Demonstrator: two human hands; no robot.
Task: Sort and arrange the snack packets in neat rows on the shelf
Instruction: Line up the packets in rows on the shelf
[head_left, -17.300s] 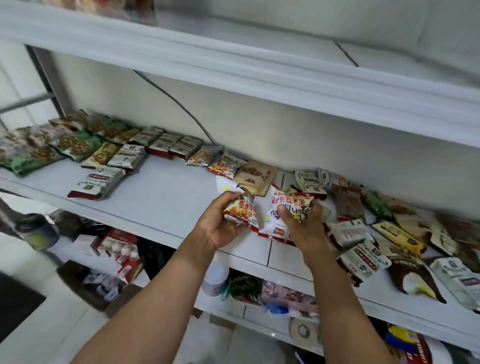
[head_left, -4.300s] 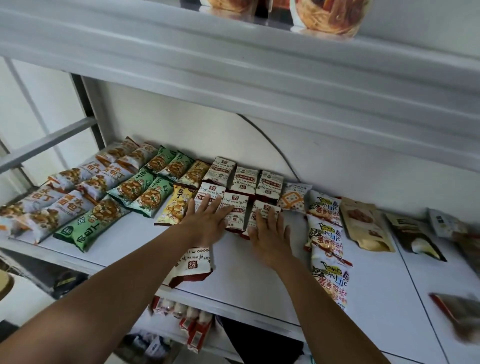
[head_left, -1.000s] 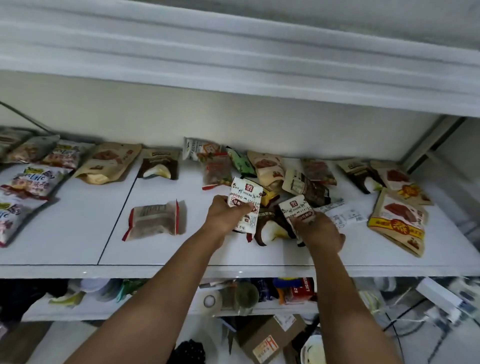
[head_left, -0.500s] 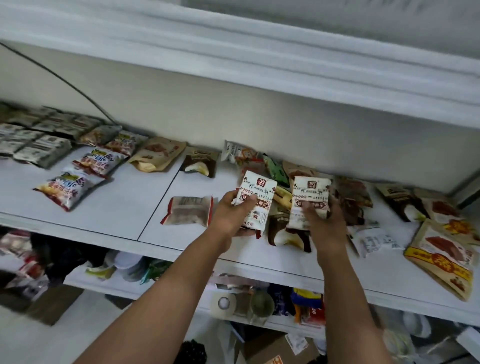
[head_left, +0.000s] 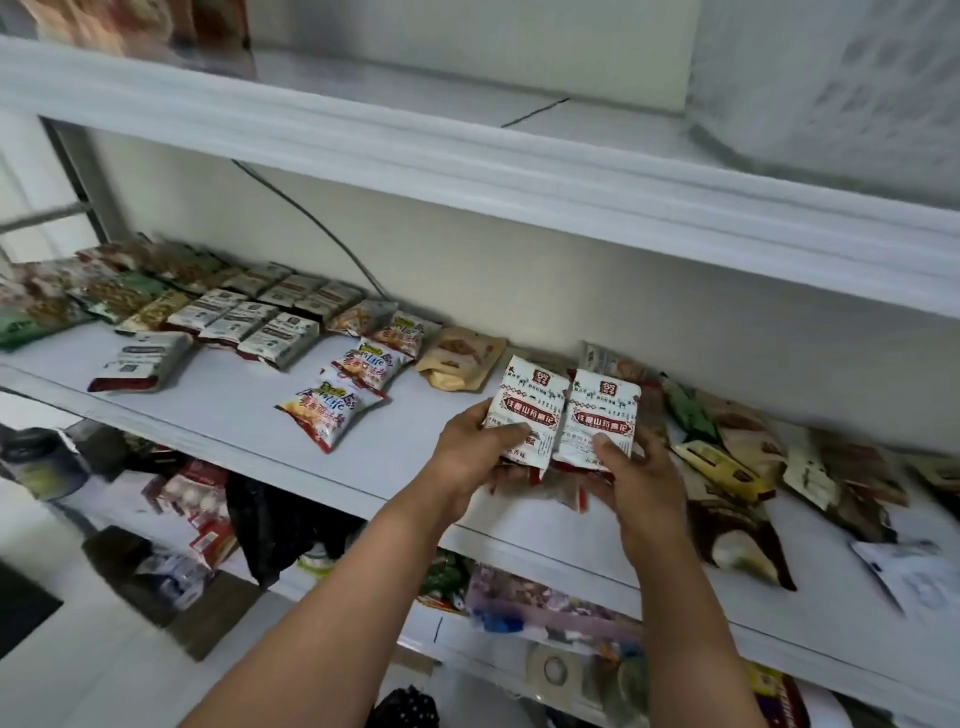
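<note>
My left hand (head_left: 470, 449) grips a white and red snack packet (head_left: 527, 405), thumb across its lower front. My right hand (head_left: 636, 478) grips a matching white and red packet (head_left: 602, 410) the same way. Both packets are held upright, side by side and touching, just above the white shelf (head_left: 234, 400). Further packets hang under my hands, partly hidden. At the shelf's left, matching white packets (head_left: 249, 322) lie in rows beside green and orange ones (head_left: 119, 291). Three yellow and red chip bags (head_left: 358, 374) lie in a diagonal line left of my hands.
A loose heap of brown, green and white packets (head_left: 737, 467) covers the shelf's right part. A tan pouch (head_left: 460, 356) lies behind my left hand. A single white packet (head_left: 140, 361) sits near the front edge at left. A cable (head_left: 311, 223) runs down the back wall. Lower shelves hold clutter.
The view has swung left, bringing the sorted rows into sight. My hands have brought the two white packets together, now side by side and touching, and carried them leftward.
</note>
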